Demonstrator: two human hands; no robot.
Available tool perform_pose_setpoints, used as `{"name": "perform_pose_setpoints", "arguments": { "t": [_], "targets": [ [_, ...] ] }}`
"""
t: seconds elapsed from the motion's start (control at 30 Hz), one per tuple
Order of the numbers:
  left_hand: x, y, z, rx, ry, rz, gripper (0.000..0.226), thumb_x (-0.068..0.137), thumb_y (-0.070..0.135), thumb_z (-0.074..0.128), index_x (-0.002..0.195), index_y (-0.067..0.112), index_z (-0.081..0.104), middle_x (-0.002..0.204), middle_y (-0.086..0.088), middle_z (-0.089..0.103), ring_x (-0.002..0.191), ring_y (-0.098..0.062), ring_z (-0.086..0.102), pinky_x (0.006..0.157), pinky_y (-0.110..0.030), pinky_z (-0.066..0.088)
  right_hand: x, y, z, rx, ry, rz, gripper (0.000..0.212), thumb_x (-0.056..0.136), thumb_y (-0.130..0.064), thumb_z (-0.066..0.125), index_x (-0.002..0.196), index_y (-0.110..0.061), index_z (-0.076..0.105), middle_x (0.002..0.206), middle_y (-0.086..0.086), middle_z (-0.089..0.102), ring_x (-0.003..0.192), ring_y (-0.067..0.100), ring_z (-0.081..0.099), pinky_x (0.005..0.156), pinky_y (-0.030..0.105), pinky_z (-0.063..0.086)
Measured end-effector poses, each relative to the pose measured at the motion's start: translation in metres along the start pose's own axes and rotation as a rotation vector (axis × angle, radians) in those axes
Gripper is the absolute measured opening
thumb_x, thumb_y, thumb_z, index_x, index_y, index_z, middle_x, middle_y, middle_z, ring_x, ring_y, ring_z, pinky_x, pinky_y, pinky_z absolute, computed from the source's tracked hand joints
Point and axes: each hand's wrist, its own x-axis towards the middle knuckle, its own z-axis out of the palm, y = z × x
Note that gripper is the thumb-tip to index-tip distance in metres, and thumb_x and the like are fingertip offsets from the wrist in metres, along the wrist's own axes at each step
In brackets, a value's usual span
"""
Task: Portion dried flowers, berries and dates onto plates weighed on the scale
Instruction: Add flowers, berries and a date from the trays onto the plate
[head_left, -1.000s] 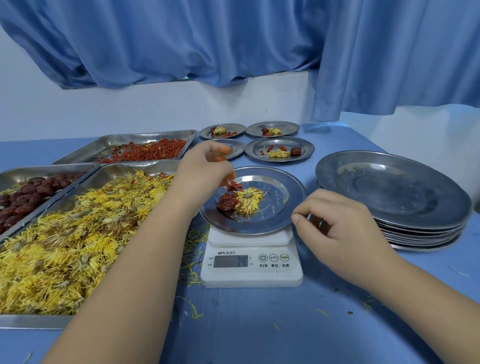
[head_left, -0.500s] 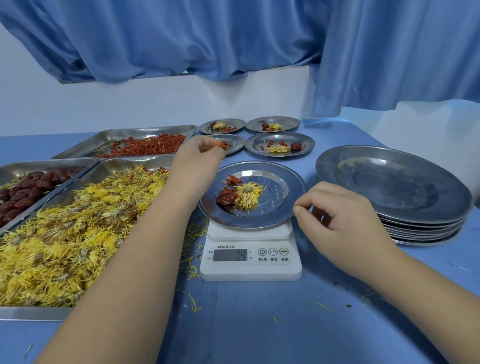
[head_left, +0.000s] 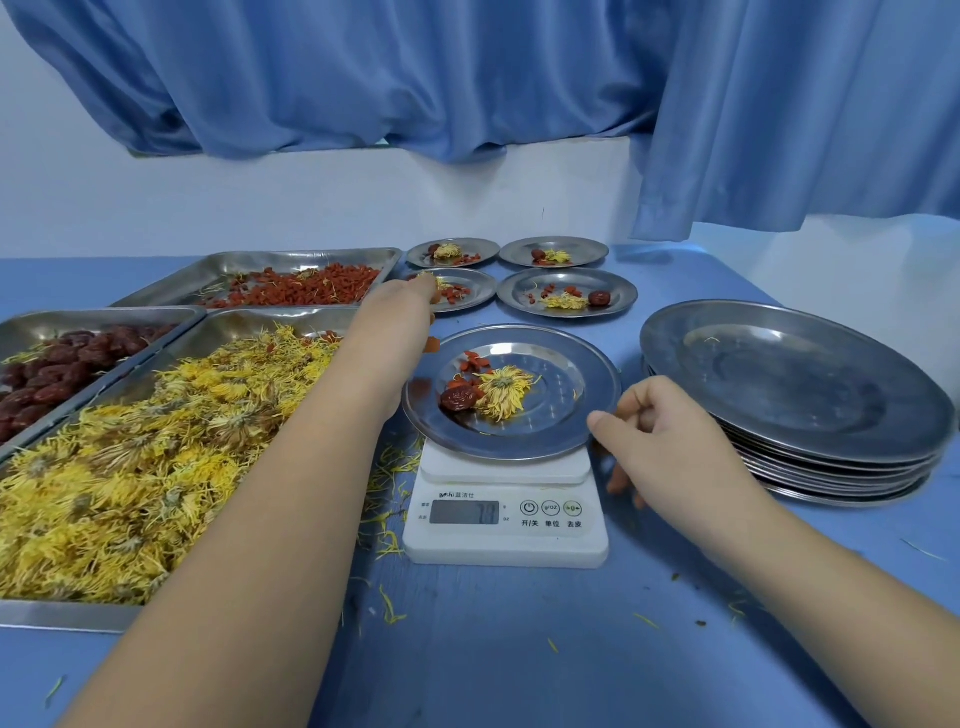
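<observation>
A blue counter (head_left: 519, 649) seen from above, set up for portioning. At centre a white scale (head_left: 506, 512) carries a shallow steel plate (head_left: 563, 410). On the plate's left half lie one dried flower (head_left: 503, 389), one wrinkled date (head_left: 460, 399) and a few red berries (head_left: 474, 362). The scale's display is too blurred to read.

The left hand (head_left: 397, 322) reaches to the far left of the plate, towards the berry tray (head_left: 291, 257). Its fingers are curled, and whether they hold anything cannot be told. The right hand (head_left: 662, 436) grips the plate's near-right rim, thumb on top and fingers curled underneath.

The plate is probably light, stiff and slick, and its load is loose, so it is best lifted level by the rim. The flower looks brittle and sheds petals. The berries are tiny and suit a fingertip pinch.

Left of the scale sit a flower tray (head_left: 62, 616) and a date tray (head_left: 104, 314). Four filled plates (head_left: 621, 293) lie beyond it, and a stack of empty plates (head_left: 795, 384) sits at right.
</observation>
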Motion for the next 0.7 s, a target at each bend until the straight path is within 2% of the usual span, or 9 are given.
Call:
{"name": "perform_pose_setpoints", "arguments": {
  "t": [0.13,0.23,0.3,0.4,0.47,0.57,0.7],
  "targets": [
    [-0.001,0.006,-0.001,-0.054,0.004,-0.051,0.030,0.101,0.034,0.041,0.113,0.015,0.061,0.112,-0.005,0.058,0.084,-0.020,0.058,0.067,-0.030,0.038,0.001,-0.001,0.005,0.050,-0.018,-0.015,0.013,0.085,-0.022,0.064,0.081,-0.021,0.052,0.057,-0.007,0.057,0.053,0.014,0.062,0.055,0.033,0.045],
    [-0.003,0.007,-0.004,-0.082,0.019,-0.034,0.031,0.102,0.036,0.039,0.110,0.016,0.060,0.112,-0.006,0.058,0.084,-0.020,0.057,0.064,-0.030,0.039,-0.002,-0.006,0.005,0.121,-0.003,-0.040,0.012,0.086,-0.020,0.065,0.081,-0.019,0.055,0.064,-0.002,0.057,0.060,0.023,0.063,0.055,0.034,0.047],
    [-0.005,0.007,-0.008,-0.128,0.016,-0.035,0.030,0.102,0.036,0.039,0.109,0.017,0.061,0.109,-0.005,0.058,0.082,-0.020,0.058,0.073,-0.033,0.040,-0.004,-0.011,0.005,0.180,0.001,-0.056,0.011,0.086,-0.016,0.065,0.082,-0.017,0.055,0.066,0.004,0.058,0.055,0.018,0.063,0.052,0.030,0.046],
    [-0.010,0.009,-0.013,-0.235,0.004,0.001,0.029,0.102,0.037,0.040,0.093,0.020,0.061,0.096,-0.003,0.058,0.074,-0.017,0.058,0.087,-0.042,0.040,-0.006,-0.020,0.002,0.299,0.004,-0.053,0.008,0.088,-0.007,0.062,0.085,-0.011,0.056,0.062,0.005,0.058,0.053,0.016,0.065,0.050,0.026,0.049],
    [-0.015,0.012,-0.019,-0.348,-0.013,0.033,0.031,0.102,0.040,0.041,0.094,0.020,0.063,0.093,-0.001,0.060,0.077,-0.018,0.060,0.083,-0.042,0.043,-0.006,-0.027,-0.003,0.409,0.007,-0.041,0.006,0.089,-0.003,0.060,0.089,-0.008,0.057,0.063,0.005,0.059,0.055,0.018,0.066,0.051,0.024,0.052],
    [-0.022,0.021,-0.022,-0.487,-0.071,0.129,0.036,0.102,0.042,0.040,0.107,0.015,0.064,0.097,-0.001,0.063,0.076,-0.016,0.067,0.074,-0.040,0.053,-0.002,-0.036,-0.019,0.576,0.016,-0.010,0.006,0.090,0.001,0.058,0.090,-0.005,0.058,0.074,0.016,0.066,0.062,0.022,0.070,0.054,0.024,0.054],
    [-0.025,0.035,-0.010,-0.531,-0.137,0.246,0.038,0.101,0.043,0.041,0.104,0.017,0.068,0.093,0.003,0.071,0.087,-0.019,0.071,0.078,-0.041,0.056,0.021,-0.045,-0.057,0.781,-0.044,0.035,0.010,0.089,0.007,0.056,0.088,-0.003,0.057,0.074,0.014,0.067,0.064,0.024,0.069,0.058,0.025,0.056]
  ]
}}
